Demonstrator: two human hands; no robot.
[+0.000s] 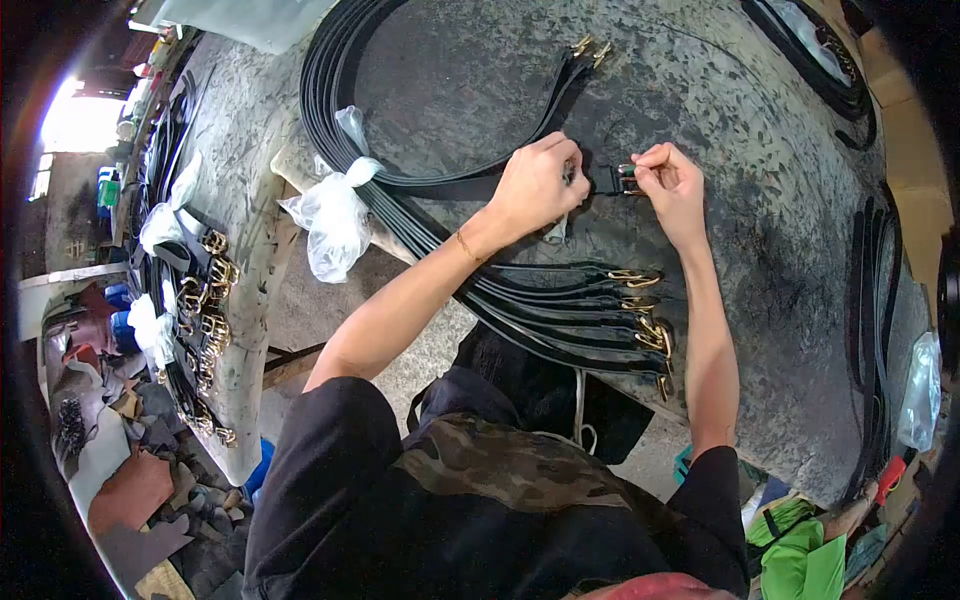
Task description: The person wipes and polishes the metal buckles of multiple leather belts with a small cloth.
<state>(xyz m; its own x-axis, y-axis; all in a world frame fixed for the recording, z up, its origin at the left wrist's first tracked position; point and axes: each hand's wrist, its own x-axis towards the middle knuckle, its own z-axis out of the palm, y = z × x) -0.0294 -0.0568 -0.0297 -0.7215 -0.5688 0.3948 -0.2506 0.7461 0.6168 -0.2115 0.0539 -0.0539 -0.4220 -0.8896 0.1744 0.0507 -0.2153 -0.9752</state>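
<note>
Near the middle of the worktable, my left hand (541, 183) is closed round the end part of a black strap (465, 187). Close to its right, my right hand (669, 187) pinches at the metal buckle (628, 179) on that strap's end. The strap belongs to a long curved bundle of black straps (325, 85), tied with clear plastic (338, 215). Below my hands, several strap ends with gold-coloured buckles (640, 303) fan out to the table's front edge. Above them lie more buckled ends (590, 50).
The stained worktable (790, 290) carries further black straps at the right (872, 330) and upper right. Straps with brass buckles (215, 330) hang over a surface at the left. Scrap pieces (135, 490) lie at the lower left, a green bag (800, 560) at the lower right.
</note>
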